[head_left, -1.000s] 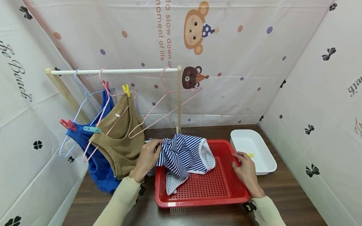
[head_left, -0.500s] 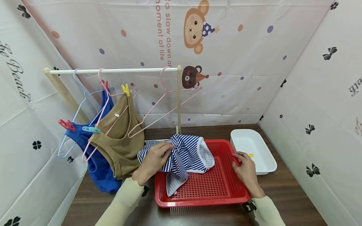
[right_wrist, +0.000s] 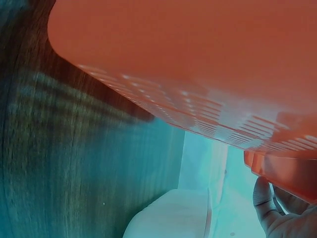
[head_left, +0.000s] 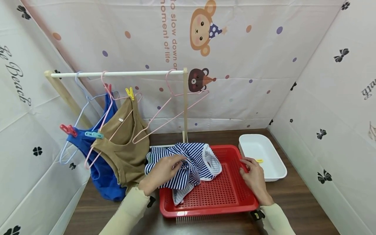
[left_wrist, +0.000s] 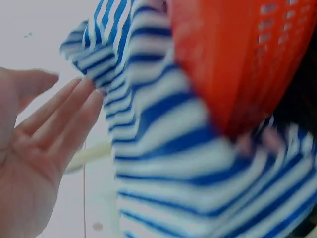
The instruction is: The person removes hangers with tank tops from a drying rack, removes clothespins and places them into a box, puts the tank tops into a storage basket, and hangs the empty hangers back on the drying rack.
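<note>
A blue-and-white striped garment (head_left: 191, 160) lies bunched over the left part of a red basket (head_left: 221, 195) and hangs past its left rim. Over the bunched cloth is my left hand (head_left: 163, 171). In the left wrist view its fingers (left_wrist: 69, 116) are nearly straight, the thumb apart from them, and the fingertips reach the striped cloth's edge. My right hand (head_left: 255, 176) grips the basket's right rim, with the thumb against the rim in the right wrist view.
A rack with a white bar (head_left: 117, 74) stands at the left. From it hang a blue garment (head_left: 108, 186), a brown top (head_left: 126, 147) with clothespins, and a bare pink hanger (head_left: 158, 117). A white tray (head_left: 258, 143) with a yellow clothespin (head_left: 259, 161) sits at the right.
My left hand has moved right across the striped garment and let go of it. The cloth is folded further over the basket's left side. My right hand stays at the rim.
</note>
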`<state>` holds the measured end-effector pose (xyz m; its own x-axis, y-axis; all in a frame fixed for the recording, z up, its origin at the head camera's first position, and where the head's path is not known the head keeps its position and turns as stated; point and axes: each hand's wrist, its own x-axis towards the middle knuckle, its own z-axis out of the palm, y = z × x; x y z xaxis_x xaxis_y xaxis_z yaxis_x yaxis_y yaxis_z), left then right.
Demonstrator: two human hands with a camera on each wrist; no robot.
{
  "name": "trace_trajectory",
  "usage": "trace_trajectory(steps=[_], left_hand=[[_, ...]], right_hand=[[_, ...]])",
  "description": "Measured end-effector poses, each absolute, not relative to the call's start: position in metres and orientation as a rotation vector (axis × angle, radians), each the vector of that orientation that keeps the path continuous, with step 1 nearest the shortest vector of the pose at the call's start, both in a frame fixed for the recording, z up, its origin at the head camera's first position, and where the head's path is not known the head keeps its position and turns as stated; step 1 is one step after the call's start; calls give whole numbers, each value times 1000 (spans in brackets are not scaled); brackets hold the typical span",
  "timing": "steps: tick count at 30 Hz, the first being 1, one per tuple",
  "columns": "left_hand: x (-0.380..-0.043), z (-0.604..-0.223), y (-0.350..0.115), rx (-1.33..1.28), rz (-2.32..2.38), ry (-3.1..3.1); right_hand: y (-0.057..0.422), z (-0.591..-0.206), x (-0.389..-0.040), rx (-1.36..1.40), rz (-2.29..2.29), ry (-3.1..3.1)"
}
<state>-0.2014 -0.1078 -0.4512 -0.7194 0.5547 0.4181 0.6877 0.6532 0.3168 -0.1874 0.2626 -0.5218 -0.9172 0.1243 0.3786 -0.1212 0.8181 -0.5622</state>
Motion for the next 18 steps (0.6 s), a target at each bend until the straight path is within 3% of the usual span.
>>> trace_trajectory(steps=[10,18], left_hand=[[-228,-475,-169,-455,-959,-2882],[-237,-504,-173,-370,-1099,-3012]], right_hand=[[263,-522,-186,5,836,-2575],[263,-523,-185,-30,858,-2608]])
